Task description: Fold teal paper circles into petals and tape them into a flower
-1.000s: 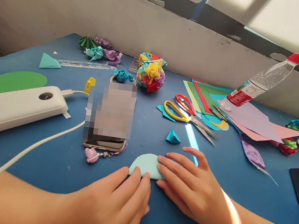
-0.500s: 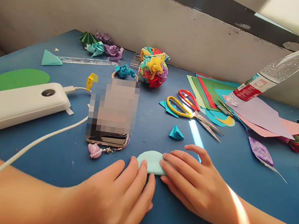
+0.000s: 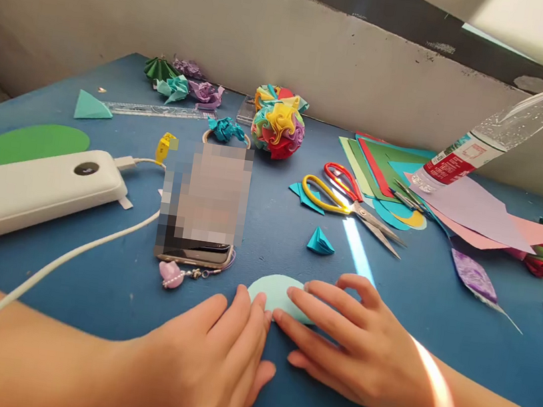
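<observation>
A pale aqua folded paper piece (image 3: 273, 289) with a rounded far edge lies flat on the table between my hands. My left hand (image 3: 209, 356) rests its fingertips on the paper's left and near edge, the fingers stretched out close together and the thumb apart below. With its fingers spread, my right hand (image 3: 358, 340) touches the top of the paper from the right, partly covering it. Beyond the hands sits a small teal folded paper cone (image 3: 321, 241).
Scissors (image 3: 349, 204) lie past the right hand, near coloured paper sheets (image 3: 478, 205) and a tilted bottle (image 3: 486, 149). A blurred phone (image 3: 196, 251) with a pink charm (image 3: 171, 275), a power bank (image 3: 41, 188) and its cable (image 3: 67, 255) occupy the left. A paper ball (image 3: 279, 130) stands behind.
My right hand's fingers have spread, one fingertip sliding left along the paper's near edge. The left fingers have drawn together and its thumb shows lower. More of the paper's right side shows.
</observation>
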Demonstrator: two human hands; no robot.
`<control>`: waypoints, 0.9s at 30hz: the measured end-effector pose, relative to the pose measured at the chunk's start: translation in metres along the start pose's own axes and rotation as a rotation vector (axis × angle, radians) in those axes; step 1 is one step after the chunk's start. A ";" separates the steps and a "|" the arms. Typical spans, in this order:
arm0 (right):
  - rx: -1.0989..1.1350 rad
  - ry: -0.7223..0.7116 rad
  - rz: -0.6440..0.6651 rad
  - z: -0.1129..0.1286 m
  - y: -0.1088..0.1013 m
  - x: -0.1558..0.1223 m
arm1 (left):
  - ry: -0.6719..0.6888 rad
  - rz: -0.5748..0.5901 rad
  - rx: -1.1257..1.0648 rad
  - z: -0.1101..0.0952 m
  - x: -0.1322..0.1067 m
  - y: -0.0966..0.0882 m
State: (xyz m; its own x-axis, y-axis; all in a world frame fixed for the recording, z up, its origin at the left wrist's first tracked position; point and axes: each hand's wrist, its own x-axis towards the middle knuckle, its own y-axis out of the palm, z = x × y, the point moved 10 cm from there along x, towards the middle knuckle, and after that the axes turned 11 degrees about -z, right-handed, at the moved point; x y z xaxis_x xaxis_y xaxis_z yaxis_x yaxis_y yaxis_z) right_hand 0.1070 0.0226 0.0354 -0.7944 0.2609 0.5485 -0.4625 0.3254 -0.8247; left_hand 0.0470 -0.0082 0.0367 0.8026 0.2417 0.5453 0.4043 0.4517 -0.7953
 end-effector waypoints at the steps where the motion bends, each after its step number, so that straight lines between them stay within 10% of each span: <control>1: 0.010 -0.001 0.007 0.000 0.001 0.000 | -0.001 0.004 -0.001 0.000 0.000 0.000; 10: 0.141 0.026 -0.035 -0.001 -0.001 0.000 | 0.030 0.019 -0.003 -0.001 0.002 0.000; 17: 0.328 0.450 0.116 -0.034 0.019 0.004 | 0.121 0.034 0.035 -0.006 0.004 0.002; 27: 0.254 0.333 0.263 -0.025 0.036 0.004 | 0.131 0.058 0.075 -0.006 0.003 0.003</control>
State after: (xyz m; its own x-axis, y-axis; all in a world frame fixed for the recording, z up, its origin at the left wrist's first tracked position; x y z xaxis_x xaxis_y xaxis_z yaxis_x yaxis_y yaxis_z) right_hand 0.0970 0.0584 0.0109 -0.7474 0.5940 0.2975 -0.3777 -0.0114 -0.9259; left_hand 0.0535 -0.0112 0.0347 0.8759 0.1570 0.4563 0.3261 0.5043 -0.7996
